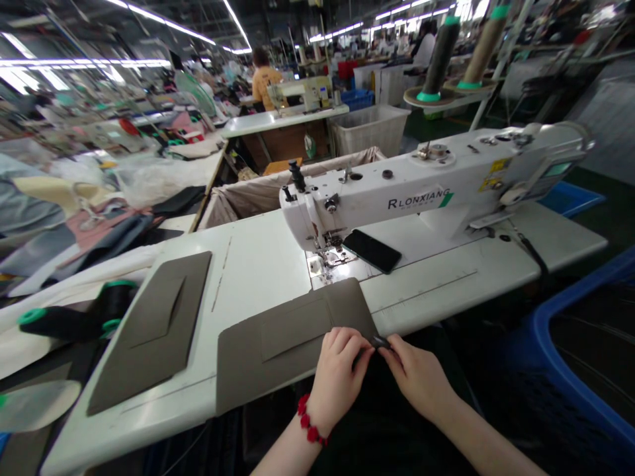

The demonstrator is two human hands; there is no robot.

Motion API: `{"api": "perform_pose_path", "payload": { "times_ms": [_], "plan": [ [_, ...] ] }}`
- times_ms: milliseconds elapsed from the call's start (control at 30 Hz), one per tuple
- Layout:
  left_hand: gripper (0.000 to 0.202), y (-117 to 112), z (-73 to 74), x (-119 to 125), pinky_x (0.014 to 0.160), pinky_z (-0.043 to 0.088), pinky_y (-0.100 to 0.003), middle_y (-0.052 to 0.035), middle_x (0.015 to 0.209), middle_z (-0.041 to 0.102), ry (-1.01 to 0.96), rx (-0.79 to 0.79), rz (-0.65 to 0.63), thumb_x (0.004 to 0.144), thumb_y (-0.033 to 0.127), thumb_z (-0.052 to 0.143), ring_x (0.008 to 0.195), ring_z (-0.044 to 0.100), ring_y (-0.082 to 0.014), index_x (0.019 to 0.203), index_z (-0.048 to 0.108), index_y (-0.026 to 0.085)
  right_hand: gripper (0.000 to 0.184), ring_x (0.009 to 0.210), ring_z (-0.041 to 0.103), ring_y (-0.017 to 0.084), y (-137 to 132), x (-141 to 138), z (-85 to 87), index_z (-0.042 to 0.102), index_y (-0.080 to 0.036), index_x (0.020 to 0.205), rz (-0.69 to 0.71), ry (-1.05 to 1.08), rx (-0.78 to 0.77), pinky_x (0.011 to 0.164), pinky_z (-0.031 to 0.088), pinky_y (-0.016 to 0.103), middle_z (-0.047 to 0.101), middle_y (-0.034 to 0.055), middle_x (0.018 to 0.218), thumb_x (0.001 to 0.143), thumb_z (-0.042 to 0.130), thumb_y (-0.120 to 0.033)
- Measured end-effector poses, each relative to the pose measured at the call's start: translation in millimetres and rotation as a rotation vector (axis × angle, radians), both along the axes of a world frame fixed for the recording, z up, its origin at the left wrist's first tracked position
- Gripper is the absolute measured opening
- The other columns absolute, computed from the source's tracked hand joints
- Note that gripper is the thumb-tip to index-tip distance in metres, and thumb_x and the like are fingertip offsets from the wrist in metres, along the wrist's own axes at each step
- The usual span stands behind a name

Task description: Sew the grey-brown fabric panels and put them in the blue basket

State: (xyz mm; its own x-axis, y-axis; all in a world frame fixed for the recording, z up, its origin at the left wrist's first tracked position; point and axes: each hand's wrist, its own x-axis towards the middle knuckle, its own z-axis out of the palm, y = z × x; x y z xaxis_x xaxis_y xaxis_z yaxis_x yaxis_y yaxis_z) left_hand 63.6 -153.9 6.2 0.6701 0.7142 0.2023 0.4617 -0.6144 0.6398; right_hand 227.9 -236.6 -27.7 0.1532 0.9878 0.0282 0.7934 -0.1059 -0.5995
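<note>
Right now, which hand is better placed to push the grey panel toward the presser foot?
Probably the left hand: its fingers lie on the grey panel's near edge, roughly below the presser foot. The right hand pinches a small dark piece at the panel's corner.

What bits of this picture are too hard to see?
All in the head view:
- Small dark thing between the left hand and right hand: mostly covered by fingers.
- Sewing machine needle: too small, blurred.
- Blue bin: cut off by right edge, inside dark.

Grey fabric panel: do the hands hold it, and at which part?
Yes. The left hand and right hand pinch the grey fabric panel at its near right corner.
</note>
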Motion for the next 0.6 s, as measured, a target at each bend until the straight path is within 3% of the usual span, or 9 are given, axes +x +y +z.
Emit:
{"api": "perform_pose_path", "payload": {
  "times_ms": [133,167,200,267,367,467,533,600],
  "plan": [
    [0.018,25,24.8,-37,0.096,0.048,-0.036,-0.0061,0.120,0.058,0.060,-0.104,-0.260,0.095,0.032,0.050,0.110,0.055,-0.0211,0.092,0.066,0.025,0.025,0.062,0.063,0.017,-2,9,2.6,0.048,-0.024,0.085,-0.076,-0.003,-0.012,0.054,0.037,0.027,0.061,-0.0027,0.067,0.101,0.035,-0.037],
    [0.020,37,29.0,-52,0.100,0.046,-0.036,-0.0051,0.130,0.053,0.096,-0.106,-0.265,0.095,0.036,0.049,0.117,0.053,-0.0224,0.097,0.068,0.027,0.023,0.061,0.063,0.017,-4,11,4.3,0.050,-0.025,0.089,-0.091,0.018,-0.006,0.054,0.039,0.027,0.061,-0.0029,0.067,0.100,0.036,-0.039],
    [0.026,50,31.1,-68,0.104,0.044,-0.038,-0.0046,0.138,0.048,0.132,-0.084,-0.181,0.097,0.038,0.045,0.124,0.049,-0.0235,0.110,0.065,0.029,0.021,0.061,0.063,0.017,-6,13,5.9,0.051,-0.025,0.096,-0.101,0.041,0.002,0.055,0.040,0.027,0.061,-0.0029,0.068,0.099,0.039,-0.041],
    [0.046,75,28.8,-98,0.109,0.038,-0.043,-0.0067,0.147,0.039,0.260,0.019,0.081,0.095,0.046,0.046,0.131,0.043,-0.0272,0.138,0.045,0.030,0.029,0.064,0.064,0.017,-7,13,7.6,0.050,-0.025,0.117,-0.093,0.072,0.018,0.057,0.044,0.027,0.063,-0.0026,0.072,0.096,0.045,-0.044],
    [0.082,96,20.0,-126,0.106,0.038,-0.048,-0.0138,0.142,0.043,0.432,0.146,0.245,0.083,0.060,0.058,0.128,0.045,-0.0322,0.149,0.025,0.023,0.051,0.066,0.066,0.018,-4,4,4.5,0.038,-0.026,0.141,-0.006,0.060,0.014,0.059,0.048,0.027,0.065,-0.0027,0.073,0.094,0.048,-0.043],
    [0.085,96,23.0,-129,0.096,0.043,-0.047,-0.0144,0.120,0.056,0.516,0.138,0.283,0.072,0.066,0.067,0.112,0.054,-0.0343,0.138,0.041,0.018,0.056,0.063,0.066,0.018,4,-9,-1.0,0.031,-0.025,0.148,0.058,0.024,0.005,0.057,0.048,0.027,0.065,-0.0029,0.069,0.095,0.046,-0.036],
    [0.066,93,33.6,-129,0.088,0.047,-0.044,-0.0110,0.106,0.061,0.511,0.031,0.265,0.072,0.064,0.069,0.100,0.059,-0.0318,0.118,0.055,0.019,0.058,0.059,0.066,0.018,9,-12,-1.2,0.029,-0.023,0.150,0.060,0.020,0.004,0.055,0.049,0.027,0.064,-0.0030,0.066,0.095,0.044,-0.034],
    [0.042,94,47.8,-140,0.082,0.049,-0.037,-0.0060,0.098,0.064,0.442,-0.147,0.174,0.080,0.058,0.062,0.091,0.062,-0.0258,0.100,0.060,0.021,0.057,0.060,0.067,0.018,11,-5,1.9,0.030,-0.025,0.150,0.063,0.037,0.012,0.055,0.051,0.027,0.066,-0.0019,0.068,0.095,0.043,-0.034]
  ]
}}
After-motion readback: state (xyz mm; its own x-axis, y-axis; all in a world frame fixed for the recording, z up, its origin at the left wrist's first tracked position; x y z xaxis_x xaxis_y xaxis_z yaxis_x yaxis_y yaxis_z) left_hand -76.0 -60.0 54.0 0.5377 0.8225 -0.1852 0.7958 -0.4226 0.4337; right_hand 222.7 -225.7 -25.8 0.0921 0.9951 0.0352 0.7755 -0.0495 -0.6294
